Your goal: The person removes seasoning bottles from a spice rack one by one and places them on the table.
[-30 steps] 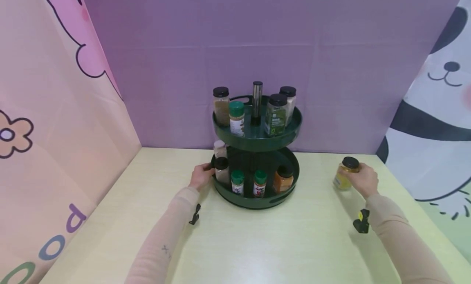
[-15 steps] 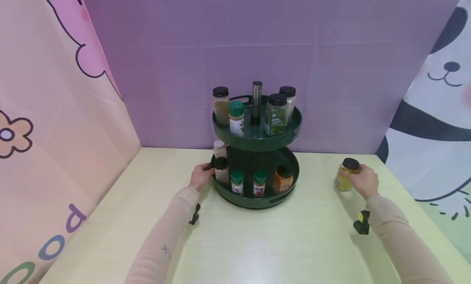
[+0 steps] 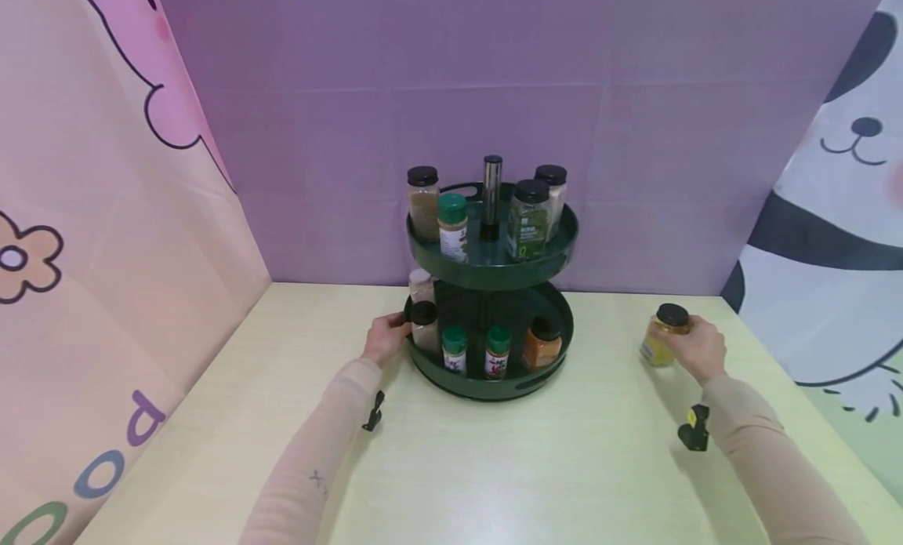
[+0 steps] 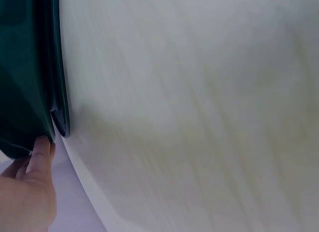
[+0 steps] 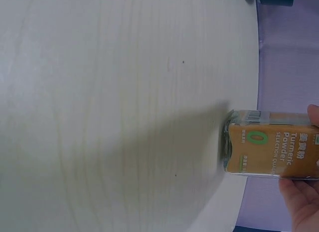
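Rack (image 3: 491, 278) on the worktop (image 3: 529, 466), jar (image 3: 658, 349) well to its right in the right hand (image 3: 698, 347)
Behind stands the backdrop (image 3: 494, 59); on the upper tray (image 3: 488, 253), two containers (image 3: 425, 212) sit left of the post (image 3: 492, 192), two more (image 3: 529, 225) right; on the lower tray (image 3: 473, 388), whose left rim the left hand (image 3: 386, 338) holds, two shakers (image 3: 426, 332) sit at left, two bottles (image 3: 497, 358) in front, a squat pot (image 3: 542, 349) at right.

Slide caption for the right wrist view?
Right hand holds a turmeric jar, label facing the camera, pale table behind.
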Available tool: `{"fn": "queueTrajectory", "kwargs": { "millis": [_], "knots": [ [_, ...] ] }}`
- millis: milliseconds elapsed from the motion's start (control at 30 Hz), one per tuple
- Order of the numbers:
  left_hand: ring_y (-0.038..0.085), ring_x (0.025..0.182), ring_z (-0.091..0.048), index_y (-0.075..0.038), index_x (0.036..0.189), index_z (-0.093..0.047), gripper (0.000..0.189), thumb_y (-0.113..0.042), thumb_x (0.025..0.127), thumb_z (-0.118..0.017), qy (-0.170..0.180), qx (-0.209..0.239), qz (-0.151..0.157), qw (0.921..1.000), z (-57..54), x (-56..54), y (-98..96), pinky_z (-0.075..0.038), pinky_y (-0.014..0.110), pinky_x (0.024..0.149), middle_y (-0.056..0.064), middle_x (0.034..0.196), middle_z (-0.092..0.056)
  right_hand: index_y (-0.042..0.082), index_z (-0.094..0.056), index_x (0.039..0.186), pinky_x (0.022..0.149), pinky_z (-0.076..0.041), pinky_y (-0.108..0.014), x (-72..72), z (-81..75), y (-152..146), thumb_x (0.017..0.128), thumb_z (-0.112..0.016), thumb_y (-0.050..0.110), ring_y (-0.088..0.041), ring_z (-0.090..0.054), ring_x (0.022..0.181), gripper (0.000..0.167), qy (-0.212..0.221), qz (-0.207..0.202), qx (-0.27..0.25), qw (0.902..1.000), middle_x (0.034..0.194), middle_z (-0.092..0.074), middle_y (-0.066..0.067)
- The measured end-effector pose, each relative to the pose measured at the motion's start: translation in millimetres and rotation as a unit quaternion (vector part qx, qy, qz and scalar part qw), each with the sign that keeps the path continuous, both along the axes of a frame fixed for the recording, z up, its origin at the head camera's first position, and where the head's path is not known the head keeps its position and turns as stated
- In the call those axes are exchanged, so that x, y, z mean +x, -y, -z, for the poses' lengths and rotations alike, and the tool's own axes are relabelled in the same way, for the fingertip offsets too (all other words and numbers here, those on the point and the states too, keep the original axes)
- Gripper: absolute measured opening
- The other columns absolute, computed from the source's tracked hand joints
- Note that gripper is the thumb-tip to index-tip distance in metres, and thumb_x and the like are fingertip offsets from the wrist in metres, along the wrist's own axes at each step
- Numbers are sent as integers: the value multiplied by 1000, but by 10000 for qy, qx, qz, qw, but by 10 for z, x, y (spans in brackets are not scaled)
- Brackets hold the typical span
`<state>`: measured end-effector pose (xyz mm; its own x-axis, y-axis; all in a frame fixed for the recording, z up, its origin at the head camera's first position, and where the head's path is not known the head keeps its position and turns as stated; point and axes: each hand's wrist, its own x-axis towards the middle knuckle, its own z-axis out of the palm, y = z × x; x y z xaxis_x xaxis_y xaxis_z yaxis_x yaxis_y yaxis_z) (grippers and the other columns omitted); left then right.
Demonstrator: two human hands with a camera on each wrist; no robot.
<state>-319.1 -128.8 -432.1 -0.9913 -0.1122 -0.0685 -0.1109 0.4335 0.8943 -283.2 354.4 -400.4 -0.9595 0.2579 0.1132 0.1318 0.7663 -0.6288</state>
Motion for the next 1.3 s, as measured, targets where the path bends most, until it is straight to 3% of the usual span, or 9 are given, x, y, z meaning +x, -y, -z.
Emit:
{"fn": "queueTrajectory", "kwargs": {
  "millis": [700,867,1300],
  "knots": [
    [31,118,-50,1,126,-52,40,-15,90,-52,-136,2,3,9999,-5,6,0,-40,40,100,20,126,-55,-17,-41,122,89,-40,-58,68,31,14,85,-58,44,-52,-49,106,73,18,207,-170,9996,119,-48,-39],
    [32,119,-50,1,127,-52,41,-15,89,-52,-163,-28,9,9999,3,2,2,-39,41,101,21,125,-55,-16,-40,123,89,-40,-58,78,35,31,87,-57,41,-52,-49,106,70,-111,147,-216,9996,119,-48,-39],
    [31,120,-49,-1,127,-52,41,-17,89,-53,-62,-17,-51,10000,20,19,-5,-38,41,102,19,126,-55,-19,-32,127,92,-38,-59,71,62,4,88,-56,39,-54,-44,110,74,59,-45,-375,9993,123,-42,-41]
  ]
}}
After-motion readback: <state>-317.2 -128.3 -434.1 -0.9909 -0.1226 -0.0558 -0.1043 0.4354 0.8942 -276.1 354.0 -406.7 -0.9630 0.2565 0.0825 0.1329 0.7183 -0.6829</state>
